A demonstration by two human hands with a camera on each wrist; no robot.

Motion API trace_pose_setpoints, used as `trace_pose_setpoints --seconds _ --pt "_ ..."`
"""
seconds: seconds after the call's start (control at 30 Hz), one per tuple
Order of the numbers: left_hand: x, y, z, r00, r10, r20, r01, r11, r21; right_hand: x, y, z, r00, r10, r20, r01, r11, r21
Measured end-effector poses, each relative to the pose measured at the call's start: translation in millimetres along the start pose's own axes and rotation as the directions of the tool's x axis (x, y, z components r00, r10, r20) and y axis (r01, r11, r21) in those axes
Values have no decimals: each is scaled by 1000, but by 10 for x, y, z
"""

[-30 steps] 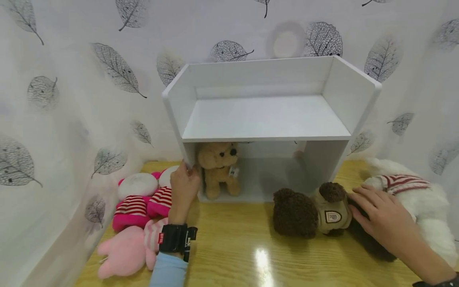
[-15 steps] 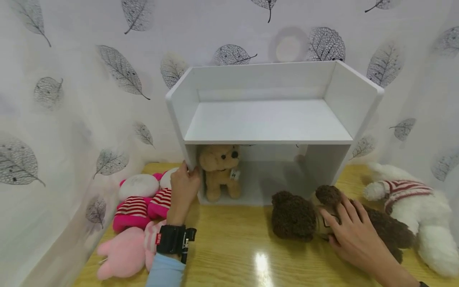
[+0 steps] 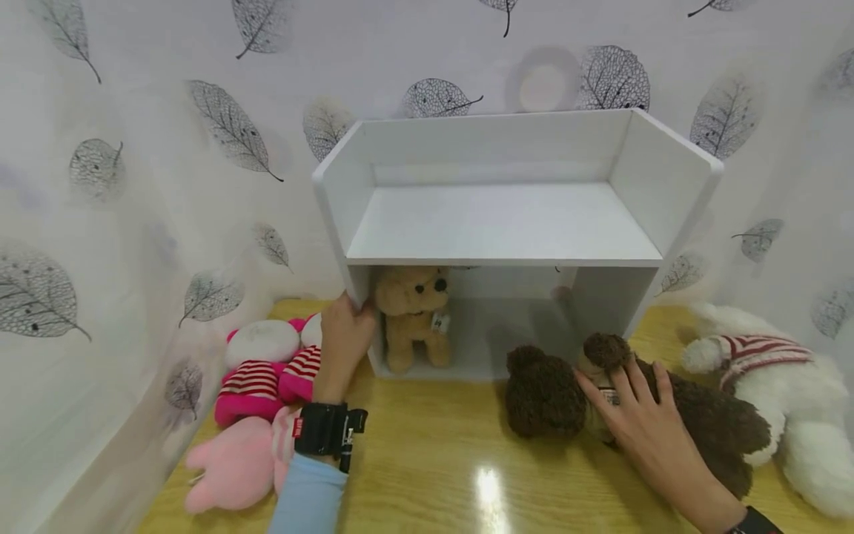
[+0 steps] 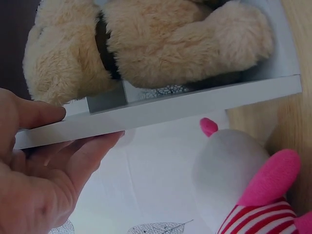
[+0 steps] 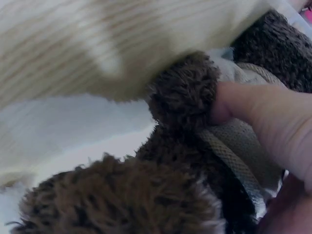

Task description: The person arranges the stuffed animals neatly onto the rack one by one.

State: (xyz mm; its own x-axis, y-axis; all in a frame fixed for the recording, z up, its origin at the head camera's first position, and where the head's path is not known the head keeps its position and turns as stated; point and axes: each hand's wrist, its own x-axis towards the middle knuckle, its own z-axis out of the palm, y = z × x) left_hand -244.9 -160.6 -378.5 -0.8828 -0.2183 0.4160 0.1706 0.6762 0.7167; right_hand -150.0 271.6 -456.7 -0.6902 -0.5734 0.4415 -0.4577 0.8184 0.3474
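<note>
My left hand (image 3: 343,334) grips the front edge of the left side panel of a white two-tier shelf (image 3: 503,222). In the left wrist view the panel (image 4: 161,109) lies between thumb and fingers. Just inside it, a tan plush dog (image 3: 410,319) stands in the lower compartment. My right hand (image 3: 657,437) holds the torso of a brown teddy bear (image 3: 543,397) in a beige top, which lies on its back before the shelf's right side. The right wrist view shows a digit against the bear's fuzzy arm (image 5: 185,90); the bear's far side is hidden.
Left of the shelf lie two plush toys in red-striped clothes (image 3: 250,393) and a pink plush toy (image 3: 230,463). A white plush toy with a striped top (image 3: 794,400) lies at the right. All rest on a wooden table (image 3: 427,460) before a leaf-print curtain (image 3: 160,148).
My right hand has moved left from the bear's lower body onto its torso and taken hold there. The left hand stays on the side panel.
</note>
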Motion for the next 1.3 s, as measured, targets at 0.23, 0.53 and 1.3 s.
trace_pose_setpoints --seconds 0.23,0.53,1.3 --pt "1 -15 26 1000 10 -10 -10 1000 -13 -4 155 -86 1000 -19 20 14 976 215" --pt "-36 -30 24 1000 -14 1 14 1000 10 -124 305 -180 975 -81 205 -9 916 402" --pt "-10 -18 48 1000 1 -28 0 998 58 -35 239 -207 984 -76 158 24 950 311"
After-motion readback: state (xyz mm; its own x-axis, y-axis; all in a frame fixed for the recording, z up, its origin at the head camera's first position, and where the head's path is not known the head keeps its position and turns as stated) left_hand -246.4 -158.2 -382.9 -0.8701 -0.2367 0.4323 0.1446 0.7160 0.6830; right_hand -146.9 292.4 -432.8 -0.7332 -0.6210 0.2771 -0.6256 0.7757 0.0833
